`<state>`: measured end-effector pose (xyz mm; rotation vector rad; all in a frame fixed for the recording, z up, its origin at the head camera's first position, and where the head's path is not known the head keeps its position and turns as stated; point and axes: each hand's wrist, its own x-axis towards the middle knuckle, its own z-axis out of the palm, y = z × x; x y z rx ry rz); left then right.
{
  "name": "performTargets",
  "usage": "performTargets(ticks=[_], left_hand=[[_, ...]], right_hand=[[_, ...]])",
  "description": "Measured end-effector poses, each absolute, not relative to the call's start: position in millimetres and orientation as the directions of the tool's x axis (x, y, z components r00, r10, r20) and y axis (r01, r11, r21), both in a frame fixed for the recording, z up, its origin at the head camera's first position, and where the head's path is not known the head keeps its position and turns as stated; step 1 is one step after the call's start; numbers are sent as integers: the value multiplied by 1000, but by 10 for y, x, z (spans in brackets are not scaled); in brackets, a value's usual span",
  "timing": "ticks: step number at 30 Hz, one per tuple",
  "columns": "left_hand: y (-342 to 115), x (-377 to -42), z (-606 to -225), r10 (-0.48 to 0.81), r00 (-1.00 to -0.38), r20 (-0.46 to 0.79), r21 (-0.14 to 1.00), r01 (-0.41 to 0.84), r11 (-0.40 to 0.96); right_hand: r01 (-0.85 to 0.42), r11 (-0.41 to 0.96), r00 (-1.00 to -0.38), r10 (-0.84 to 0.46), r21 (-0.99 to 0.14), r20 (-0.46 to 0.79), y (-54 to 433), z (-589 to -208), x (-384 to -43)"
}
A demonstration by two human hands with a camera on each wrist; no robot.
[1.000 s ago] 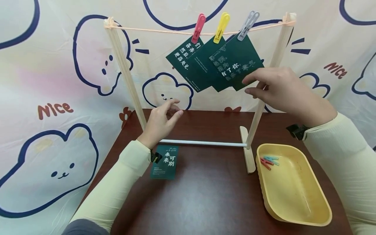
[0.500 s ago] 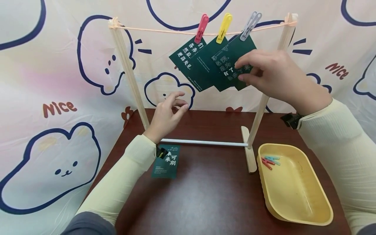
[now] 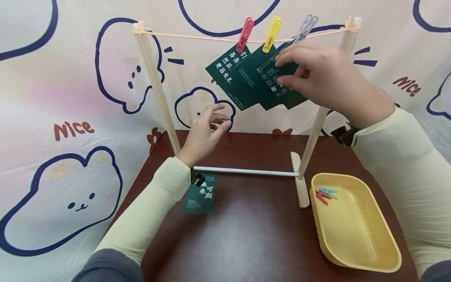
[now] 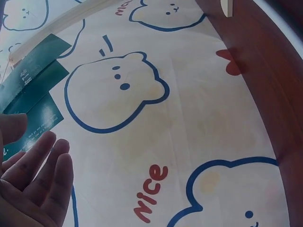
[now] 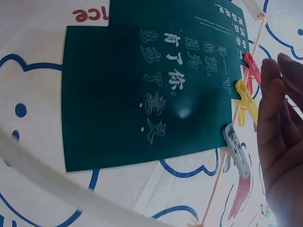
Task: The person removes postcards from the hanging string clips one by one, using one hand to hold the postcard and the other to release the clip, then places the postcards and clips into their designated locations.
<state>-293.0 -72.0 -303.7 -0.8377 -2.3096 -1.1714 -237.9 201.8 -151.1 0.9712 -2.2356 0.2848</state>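
Three dark green cards with white writing hang from a thin cord (image 3: 197,37). The left card (image 3: 222,74) hangs by a pink-red clothespin (image 3: 245,34), the middle card (image 3: 248,80) by a yellow clothespin (image 3: 273,34). A grey clothespin (image 5: 236,149) clips the right card (image 5: 109,99). My right hand (image 3: 322,76) is raised before that card, fingers bent loosely with nothing between them, and hides part of card and clothespin in the head view. Lower and to the left, my left hand (image 3: 204,135) hovers below the cards, fingers relaxed and holding nothing.
A wooden frame post (image 3: 155,78) carries the cord at the left, another at the right, with a white crossbar (image 3: 243,171) low between them. One green card (image 3: 199,201) lies on the brown table. A yellow tray (image 3: 352,231) at right holds red and blue clothespins (image 3: 327,192).
My right hand has moved up and left across the right card towards the grey clothespin. My left hand has drifted slightly up and right. The cards stay hanging.
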Motion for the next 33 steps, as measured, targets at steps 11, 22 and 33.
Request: performTargets(ticks=[11, 22, 33], left_hand=[[-590, -2973, -3000, 310, -741, 596, 643, 671, 369], [-514, -2933, -2963, 272, -776, 569, 715, 631, 303], [-376, -2707, -2694, 300, -857, 418, 875, 469, 118]], right_hand=[[-615, 787, -602, -426, -52, 675, 1790, -1380, -2420], [-523, 833, -722, -320, -181, 614, 1610, -1278, -2471], [-491, 832, -795, -308, -256, 523, 1504, -1180, -2544]])
